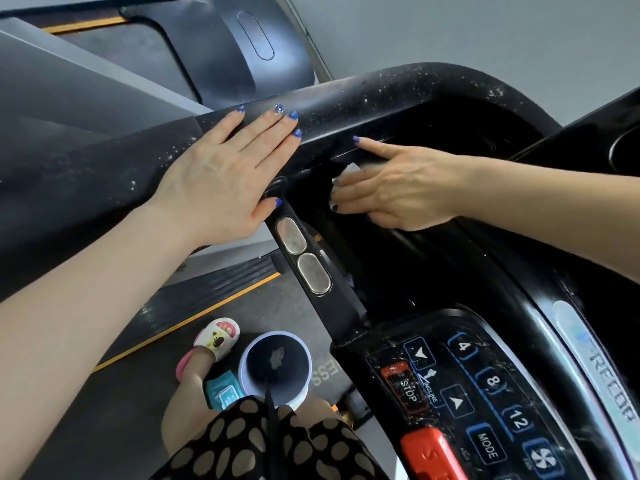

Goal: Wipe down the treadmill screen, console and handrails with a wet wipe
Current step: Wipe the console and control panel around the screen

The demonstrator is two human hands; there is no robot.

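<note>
Resting flat on one handrail [346, 95], left hand [221, 178] lies open; right hand [398, 192] clamps one wet wipe [348, 172].

Place: exercise room or gym, home or public hard to tell.
Machine: treadmill console [485, 393] with STOP, INCLINE, MODE and speed keys.
Grip: handrail [346, 95] with metal pulse sensors [303, 259] (dusty).
Floor: running belt [145, 341] edged in yellow, beside a plain pale wall [485, 26].
</note>
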